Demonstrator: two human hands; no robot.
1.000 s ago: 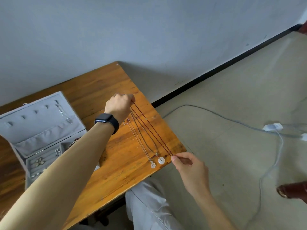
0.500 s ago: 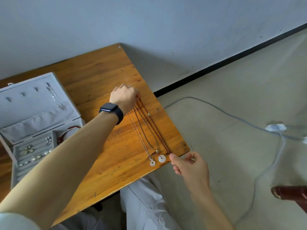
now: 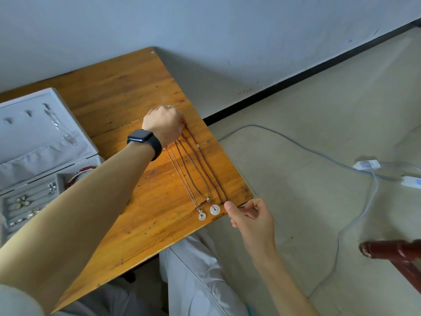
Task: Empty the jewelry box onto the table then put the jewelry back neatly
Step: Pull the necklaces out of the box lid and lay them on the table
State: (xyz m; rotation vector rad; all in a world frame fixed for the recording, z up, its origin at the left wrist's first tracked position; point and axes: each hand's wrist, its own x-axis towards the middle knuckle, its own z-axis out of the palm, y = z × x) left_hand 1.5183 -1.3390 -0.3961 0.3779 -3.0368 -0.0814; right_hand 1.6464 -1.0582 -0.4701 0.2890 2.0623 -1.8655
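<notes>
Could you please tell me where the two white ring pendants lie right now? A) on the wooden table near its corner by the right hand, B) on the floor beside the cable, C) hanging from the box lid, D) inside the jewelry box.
A: both white ring pendants lie flat on the table, just left of the right hand.

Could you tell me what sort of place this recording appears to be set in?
Probably a plain room in a home: a wooden table against a bare painted wall, a jewelry box open on it, and power cables trailing across the floor.
</notes>
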